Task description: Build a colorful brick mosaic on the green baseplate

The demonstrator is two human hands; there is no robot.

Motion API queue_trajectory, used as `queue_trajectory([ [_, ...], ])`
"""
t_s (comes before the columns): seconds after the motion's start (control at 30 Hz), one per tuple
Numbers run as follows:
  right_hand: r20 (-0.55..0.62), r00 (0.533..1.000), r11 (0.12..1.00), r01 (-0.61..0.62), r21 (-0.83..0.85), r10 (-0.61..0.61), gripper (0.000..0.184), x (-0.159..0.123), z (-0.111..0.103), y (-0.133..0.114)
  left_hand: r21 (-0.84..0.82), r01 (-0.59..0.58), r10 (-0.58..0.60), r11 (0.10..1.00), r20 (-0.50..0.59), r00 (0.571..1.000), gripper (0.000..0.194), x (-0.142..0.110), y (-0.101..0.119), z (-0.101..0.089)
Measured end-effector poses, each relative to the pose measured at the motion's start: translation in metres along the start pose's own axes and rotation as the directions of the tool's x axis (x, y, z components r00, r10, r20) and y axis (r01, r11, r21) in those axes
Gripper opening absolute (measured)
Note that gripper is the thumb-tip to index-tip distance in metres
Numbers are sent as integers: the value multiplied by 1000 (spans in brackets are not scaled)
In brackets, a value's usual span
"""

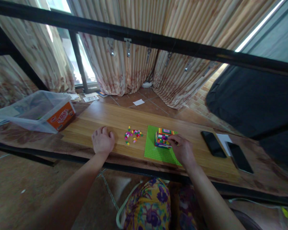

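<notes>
A multicoloured block model (163, 139) built of small toy bricks stands on a green baseplate (150, 150). My right hand (182, 150) reaches in from the right, thumb and fingertips pinched together at the model's right side. Whatever lies between those fingertips is too small to make out. To the left of the baseplate, several loose bricks (134, 134) are scattered over the wooden board (110, 111). Palm down on the board, left of these pieces, rests my left hand (102, 140); its fingers are slightly bent and apart, with nothing held.
A clear plastic bin (42, 111) with an orange label stands at the left end. Two dark phones, one on the board (213, 144) and one beyond its edge (240, 157), lie to the right near a white paper (224, 140). A black rail (144, 38) crosses ahead.
</notes>
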State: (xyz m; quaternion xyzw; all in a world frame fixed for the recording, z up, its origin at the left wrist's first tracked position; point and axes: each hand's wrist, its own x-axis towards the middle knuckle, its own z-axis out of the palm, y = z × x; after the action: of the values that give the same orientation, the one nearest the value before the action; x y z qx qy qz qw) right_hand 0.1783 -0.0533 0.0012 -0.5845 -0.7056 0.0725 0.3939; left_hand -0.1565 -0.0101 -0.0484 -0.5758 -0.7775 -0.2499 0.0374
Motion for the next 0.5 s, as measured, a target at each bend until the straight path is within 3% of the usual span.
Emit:
queue_trajectory([
  [0.5,-64,998,1000,11,0,-11,19,-6,-2,6,26,-6,6,1000,-19,1000,36,0,-3,7],
])
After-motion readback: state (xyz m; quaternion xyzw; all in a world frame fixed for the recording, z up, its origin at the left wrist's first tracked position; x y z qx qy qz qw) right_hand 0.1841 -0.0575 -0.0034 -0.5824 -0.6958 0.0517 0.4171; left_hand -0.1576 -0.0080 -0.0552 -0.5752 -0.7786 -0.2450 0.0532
